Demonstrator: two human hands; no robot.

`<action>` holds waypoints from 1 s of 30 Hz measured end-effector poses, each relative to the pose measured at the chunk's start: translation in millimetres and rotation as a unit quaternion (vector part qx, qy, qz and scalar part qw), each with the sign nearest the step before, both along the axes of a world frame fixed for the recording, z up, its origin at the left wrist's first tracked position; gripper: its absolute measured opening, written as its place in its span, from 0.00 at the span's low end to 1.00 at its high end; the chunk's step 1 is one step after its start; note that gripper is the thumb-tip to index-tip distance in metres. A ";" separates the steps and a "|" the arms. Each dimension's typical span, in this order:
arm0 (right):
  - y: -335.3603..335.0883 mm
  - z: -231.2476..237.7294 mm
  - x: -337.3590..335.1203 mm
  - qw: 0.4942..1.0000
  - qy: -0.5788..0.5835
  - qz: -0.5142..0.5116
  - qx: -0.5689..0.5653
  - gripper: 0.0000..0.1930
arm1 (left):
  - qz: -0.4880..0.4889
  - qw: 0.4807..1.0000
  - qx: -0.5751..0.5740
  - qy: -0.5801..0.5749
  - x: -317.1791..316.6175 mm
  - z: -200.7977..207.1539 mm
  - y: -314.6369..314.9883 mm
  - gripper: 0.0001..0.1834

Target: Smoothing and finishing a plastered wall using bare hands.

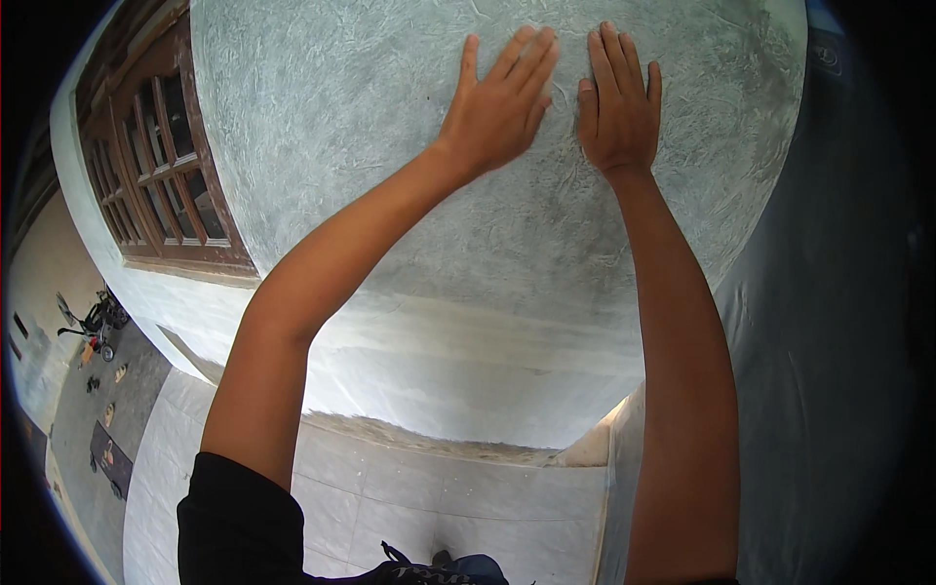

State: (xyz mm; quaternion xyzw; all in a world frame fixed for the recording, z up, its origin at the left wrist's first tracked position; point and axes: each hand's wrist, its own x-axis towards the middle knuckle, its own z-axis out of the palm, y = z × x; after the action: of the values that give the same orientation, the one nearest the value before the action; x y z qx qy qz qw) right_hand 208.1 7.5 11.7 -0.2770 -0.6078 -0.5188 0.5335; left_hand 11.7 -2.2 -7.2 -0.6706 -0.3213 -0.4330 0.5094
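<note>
Both my arms reach up and forward to a grey-green, rough-textured plaster wall [361, 127]. My left hand [495, 105] lies against it with fingers spread and holds nothing; its fingertips are slightly blurred. Just to the right, my right hand [621, 109] rests flat on the same wall, fingers stretched upward and thumb a little apart, also with nothing in it. A small gap separates the two hands. Lower down, the wall turns to a smoother, paler band [468, 361].
A brown wooden window frame [161, 166] with panes stands to the left. Dark sheeting [819, 341] hangs along the right. Below are pale floor tiles [390, 497] meeting the wall's rough bottom edge. Far left, a stroller-like wheeled object [100, 324] and several sandals lie on grey ground.
</note>
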 end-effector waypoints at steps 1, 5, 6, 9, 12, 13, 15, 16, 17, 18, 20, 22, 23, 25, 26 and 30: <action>-0.7 -1.1 6.7 1.000 -0.001 -0.008 0.001 0.27 | -0.066 0.994 -0.039 0.079 9.4 -21.9 0.0 0.31; -2.1 0.9 -9.9 1.000 0.006 0.004 -0.008 0.26 | -0.064 0.997 0.025 0.026 -16.1 28.1 0.6 0.31; -1.4 1.0 -10.1 1.000 0.005 0.007 -0.010 0.26 | -0.029 0.996 0.076 -0.021 -19.8 47.1 5.3 0.31; 0.8 1.7 -12.2 1.000 -0.001 0.014 0.007 0.26 | -0.049 0.992 0.085 -0.080 -12.6 41.3 9.9 0.31; 0.8 -0.9 1.0 1.000 -0.002 -0.002 0.006 0.26 | -0.083 0.996 -0.001 0.019 -1.2 -8.8 -3.4 0.31; 0.4 -0.9 0.0 1.000 -0.003 0.003 0.003 0.26 | -0.060 0.995 -0.024 0.074 -5.8 -13.6 -5.6 0.31; -1.7 0.6 -4.3 1.000 -0.004 0.010 0.000 0.26 | -0.049 0.996 -0.013 0.077 -18.2 20.5 -3.0 0.32; -1.2 1.3 -9.5 1.000 -0.001 0.009 0.001 0.26 | -0.003 1.000 0.018 0.015 -25.2 43.8 -2.1 0.32; -1.0 0.6 -9.5 1.000 0.000 0.003 0.000 0.26 | 0.036 0.997 0.047 -0.048 -26.5 55.3 1.5 0.31; -0.4 -0.3 -11.9 1.000 0.000 0.007 -0.001 0.26 | 0.044 0.997 0.035 -0.051 -28.0 56.7 3.8 0.31; 0.1 -1.3 -4.4 1.000 0.002 0.011 -0.001 0.26 | 0.003 1.000 0.009 -0.006 -9.6 20.9 0.6 0.32; -0.6 1.8 -0.1 1.000 -0.001 0.007 0.003 0.26 | -0.060 0.995 -0.031 0.079 -3.7 -16.6 -5.2 0.32; -0.7 1.6 2.0 1.000 -0.005 0.005 0.007 0.26 | -0.062 0.994 -0.033 0.079 -5.0 -14.2 -0.3 0.32; 0.0 2.0 -4.0 1.000 -0.002 0.008 0.008 0.26 | -0.058 0.995 0.032 0.067 -15.3 20.0 -0.5 0.31; -0.1 2.1 -6.6 1.000 -0.001 0.009 0.008 0.26 | -0.043 0.998 0.053 0.009 -19.1 41.3 2.6 0.30; 0.6 1.8 -6.0 1.000 0.000 0.007 -0.001 0.26 | -0.041 0.998 0.047 -0.033 -3.6 30.0 1.2 0.30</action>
State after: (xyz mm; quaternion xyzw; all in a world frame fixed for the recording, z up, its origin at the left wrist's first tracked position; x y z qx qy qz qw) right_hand 202.2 8.0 13.5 -0.2735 -0.6103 -0.5146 0.5365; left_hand 8.1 -1.0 22.7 -0.6440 -0.2892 -0.4898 0.5116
